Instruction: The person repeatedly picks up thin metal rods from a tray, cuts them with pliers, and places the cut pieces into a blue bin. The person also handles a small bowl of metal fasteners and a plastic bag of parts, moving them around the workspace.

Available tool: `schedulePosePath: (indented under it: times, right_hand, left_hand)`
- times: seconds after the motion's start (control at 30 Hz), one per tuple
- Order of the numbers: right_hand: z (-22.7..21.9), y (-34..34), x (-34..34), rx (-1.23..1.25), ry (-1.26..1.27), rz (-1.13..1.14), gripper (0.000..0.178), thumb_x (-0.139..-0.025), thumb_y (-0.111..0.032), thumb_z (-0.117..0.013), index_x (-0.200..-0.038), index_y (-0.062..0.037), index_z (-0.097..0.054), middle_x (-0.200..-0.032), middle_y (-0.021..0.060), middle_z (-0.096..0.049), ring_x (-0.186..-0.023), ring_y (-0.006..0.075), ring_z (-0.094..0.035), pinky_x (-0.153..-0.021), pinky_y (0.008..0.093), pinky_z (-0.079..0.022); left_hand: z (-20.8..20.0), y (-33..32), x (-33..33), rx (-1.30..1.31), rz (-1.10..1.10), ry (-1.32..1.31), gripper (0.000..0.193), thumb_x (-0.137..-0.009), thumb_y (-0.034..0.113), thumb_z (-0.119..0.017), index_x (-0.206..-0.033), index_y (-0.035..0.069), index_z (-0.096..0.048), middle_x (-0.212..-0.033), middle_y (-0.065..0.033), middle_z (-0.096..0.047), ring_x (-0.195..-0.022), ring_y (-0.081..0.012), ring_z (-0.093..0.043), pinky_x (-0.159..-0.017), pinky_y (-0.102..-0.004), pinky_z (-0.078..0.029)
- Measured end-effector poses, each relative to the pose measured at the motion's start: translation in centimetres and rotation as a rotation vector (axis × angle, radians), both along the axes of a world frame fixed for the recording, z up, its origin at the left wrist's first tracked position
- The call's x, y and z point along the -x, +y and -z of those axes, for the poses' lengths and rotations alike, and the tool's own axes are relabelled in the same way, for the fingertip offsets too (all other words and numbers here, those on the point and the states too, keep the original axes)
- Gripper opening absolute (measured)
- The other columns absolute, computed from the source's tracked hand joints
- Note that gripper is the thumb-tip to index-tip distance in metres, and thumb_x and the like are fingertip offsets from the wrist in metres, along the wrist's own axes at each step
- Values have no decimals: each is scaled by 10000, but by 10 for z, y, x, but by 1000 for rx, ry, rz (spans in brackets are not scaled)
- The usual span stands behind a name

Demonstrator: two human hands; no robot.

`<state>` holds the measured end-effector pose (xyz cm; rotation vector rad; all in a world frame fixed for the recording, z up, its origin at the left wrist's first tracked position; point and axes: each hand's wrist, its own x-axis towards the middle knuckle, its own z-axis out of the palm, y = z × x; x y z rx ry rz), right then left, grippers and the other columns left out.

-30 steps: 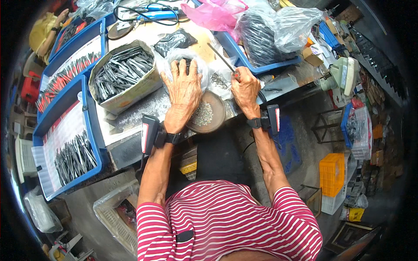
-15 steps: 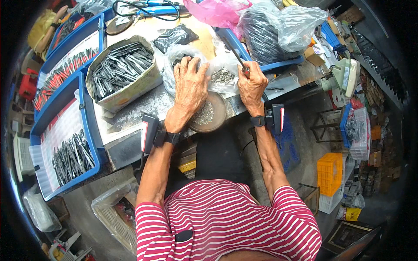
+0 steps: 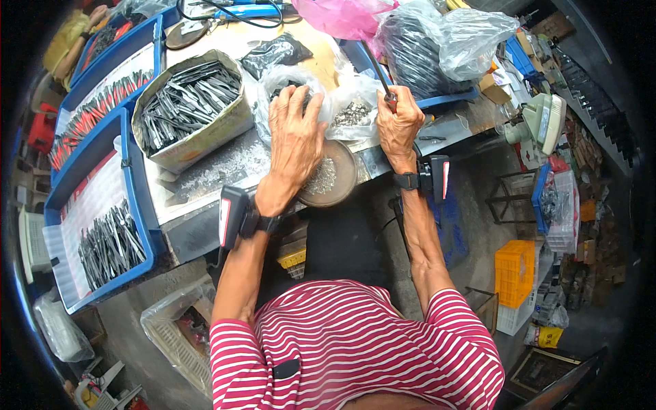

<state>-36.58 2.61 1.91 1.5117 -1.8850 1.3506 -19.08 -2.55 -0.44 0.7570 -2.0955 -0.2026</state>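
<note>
My left hand (image 3: 296,140) lies flat, fingers spread, on a clear plastic bag (image 3: 287,89) of small dark parts, just above a round brown dish (image 3: 338,179) holding small silvery pieces. My right hand (image 3: 398,123) is closed around a thin dark rod-like tool with a red grip (image 3: 383,78), held upright beside a second clear bag of small metal bits (image 3: 352,113). Both wrists wear black strapped devices.
A cardboard box (image 3: 205,137) full of dark metal strips sits left of my hands. Blue trays (image 3: 130,205) with more strips line the left side. A pink bag (image 3: 342,17) and a large clear bag of dark parts (image 3: 437,44) stand behind. An orange crate (image 3: 514,273) is on the floor at right.
Both hands have moved forward on the bench. My left hand went from over the dish onto the plastic bag. My right hand now holds the tool upright.
</note>
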Motion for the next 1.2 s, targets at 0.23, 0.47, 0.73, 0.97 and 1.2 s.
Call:
schedulePosePath:
  times: [0.23, 0.47, 0.73, 0.97, 1.2]
  right_hand:
    - [0, -7, -3, 4, -17, -3, 106, -742, -3, -633, -812, -18, -554, -705, 123, -567, -575, 280, -570, -540, 359, -438]
    - [-7, -12, -11, -36, 17, -1, 123, -703, 26, -607, -789, -22, -532, -728, 139, -557, -625, 342, -576, -546, 399, -430]
    - [-7, -12, -2, -30, -26, 17, 83, -729, -22, -626, -779, -27, -560, -725, 135, -593, -621, 341, -588, -561, 396, -439]
    - [-13, -4, 18, -4, -348, -91, 110, -779, -89, -690, -796, -11, -614, -558, -10, -485, -521, 57, -417, -484, 250, -355]
    - [-24, 14, 10, 22, -410, -180, 70, -792, -48, -681, -792, -16, -618, -583, -71, -444, -533, 22, -373, -469, 207, -298]
  left_hand:
    - [1, 63, -44, -153, 132, 29, 317, -735, 24, -665, -1041, 26, -581, -1052, -141, -535, -1032, -342, -481, -874, -448, -380]
    - [20, 88, -61, -113, 295, -164, 319, -735, 149, -693, -1022, 62, -583, -1040, -103, -545, -1029, -301, -487, -888, -446, -348]
    - [32, 87, -61, 32, 261, -246, 286, -751, 124, -648, -1023, 67, -585, -1061, -98, -560, -1052, -275, -508, -903, -458, -346]
    - [29, 85, -61, 96, 253, -267, 247, -737, 105, -613, -978, 55, -587, -1050, -101, -566, -1050, -255, -521, -905, -456, -358]
    - [31, 85, -59, 48, 258, -252, 241, -754, 98, -629, -987, 49, -595, -1049, -91, -572, -1048, -256, -523, -905, -443, -362]
